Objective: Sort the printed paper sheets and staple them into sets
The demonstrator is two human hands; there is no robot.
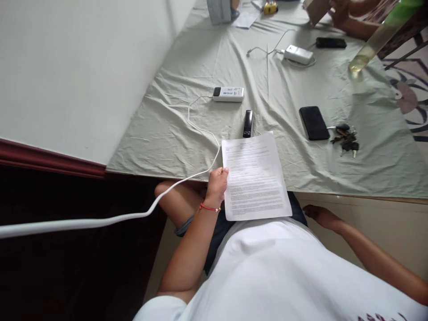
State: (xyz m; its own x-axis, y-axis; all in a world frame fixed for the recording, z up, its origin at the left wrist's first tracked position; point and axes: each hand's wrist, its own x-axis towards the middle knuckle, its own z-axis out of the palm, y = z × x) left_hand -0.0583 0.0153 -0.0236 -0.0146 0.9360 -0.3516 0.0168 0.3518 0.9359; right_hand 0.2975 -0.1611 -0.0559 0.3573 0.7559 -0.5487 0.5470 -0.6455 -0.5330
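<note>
A printed sheet of paper [256, 180] slants over the table's front edge and my lap, its far end near a small black device. My left hand [218, 183] grips its left edge, thumb on top, with a red string bracelet at the wrist. Beside my thigh, below the table edge, my right hand [321, 217] hangs with its fingers loosely stretched and nothing visible in it. The small black device [248, 123] lies just beyond the paper. Farther off rests a white power bank [228, 94], from which a white cable [197, 173] runs back toward me.
On the green tablecloth [187, 142] lie a black phone [314, 122] and a key bunch [345, 139] at right. Behind are another white power bank [298, 54], a dark phone [331, 43] and a bottle [364, 58]. Another person's arm [357, 24] holds something brown.
</note>
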